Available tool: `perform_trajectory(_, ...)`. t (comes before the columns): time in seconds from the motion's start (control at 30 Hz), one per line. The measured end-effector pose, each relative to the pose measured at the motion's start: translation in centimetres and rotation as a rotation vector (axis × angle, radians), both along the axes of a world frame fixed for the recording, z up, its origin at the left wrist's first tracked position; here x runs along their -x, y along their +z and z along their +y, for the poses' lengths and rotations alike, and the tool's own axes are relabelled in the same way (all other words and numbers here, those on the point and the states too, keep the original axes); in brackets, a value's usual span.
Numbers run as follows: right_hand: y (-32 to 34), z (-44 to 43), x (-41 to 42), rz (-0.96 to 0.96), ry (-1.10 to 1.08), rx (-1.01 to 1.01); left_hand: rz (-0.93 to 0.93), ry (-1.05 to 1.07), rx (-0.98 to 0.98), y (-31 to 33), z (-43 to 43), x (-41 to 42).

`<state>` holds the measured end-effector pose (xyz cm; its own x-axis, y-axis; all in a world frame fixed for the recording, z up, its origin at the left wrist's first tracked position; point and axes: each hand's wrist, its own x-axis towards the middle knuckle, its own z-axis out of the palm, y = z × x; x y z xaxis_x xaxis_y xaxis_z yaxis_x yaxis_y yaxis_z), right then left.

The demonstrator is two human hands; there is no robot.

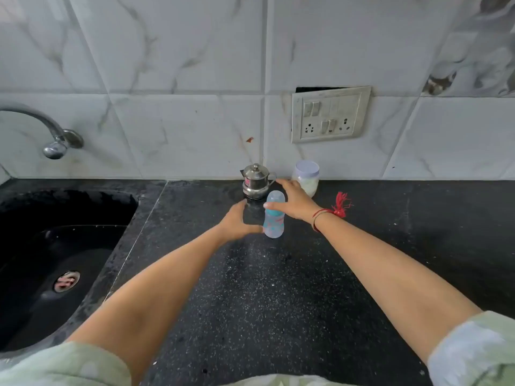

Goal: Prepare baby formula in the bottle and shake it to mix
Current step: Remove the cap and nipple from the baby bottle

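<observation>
translucent capped baby bottle with teal ring (274,215) upright mid dark speckled counter (278,288) | left hand (237,222) at its base, right hand (292,203) at its cap; grip unclear | steel lidded pot (255,181) just behind

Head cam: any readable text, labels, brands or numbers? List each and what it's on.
None can be read.
Steel pot: pink label on its front, print too small and blurred to read.
Baby bottle: teal and pink pattern on the body, no legible characters.
Lidded jar: no label visible.
Switchboard: switches and sockets, no visible markings.
</observation>
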<state>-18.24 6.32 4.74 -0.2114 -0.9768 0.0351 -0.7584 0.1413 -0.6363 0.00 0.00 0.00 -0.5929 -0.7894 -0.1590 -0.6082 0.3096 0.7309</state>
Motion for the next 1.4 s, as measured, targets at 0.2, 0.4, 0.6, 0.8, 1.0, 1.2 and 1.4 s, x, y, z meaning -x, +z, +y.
perform_trajectory(0.2, -0.6, -0.9, -0.2, 0.123, 0.032, -0.071, 0.066, 0.019, -0.024, -1.4, 0.3, 1.4)
perform_trajectory(0.4, -1.3, -1.6, -0.1, 0.136, 0.006, -0.020, 0.182, 0.044, -0.001, -2.7, 0.2, 3.1)
perform_trajectory(0.6, -1.1, -2.0, -0.4, 0.076, 0.005, 0.005, 0.354, 0.048, -0.022, -3.1, 1.0, 4.3)
perform_trajectory(0.8, 0.4, -1.3, -1.3, -0.046, 0.009, 0.057, 0.465, 0.074, 0.099, -1.6, 2.4, 3.2)
perform_trajectory(1.0, 2.2, 1.7, -2.8, -0.027, 0.039, 0.092, 0.539, 0.076, 0.148, -0.4, 5.3, 1.1)
perform_trajectory(1.2, 3.6, 5.0, -3.8, -0.028, 0.142, 0.086, 0.511, -0.056, 0.091, 0.6, 7.8, -1.3)
perform_trajectory(1.4, 5.3, 6.2, -4.2, -0.047, 0.219, 0.121, 0.524, -0.104, 0.077, 1.8, 8.7, -2.0)
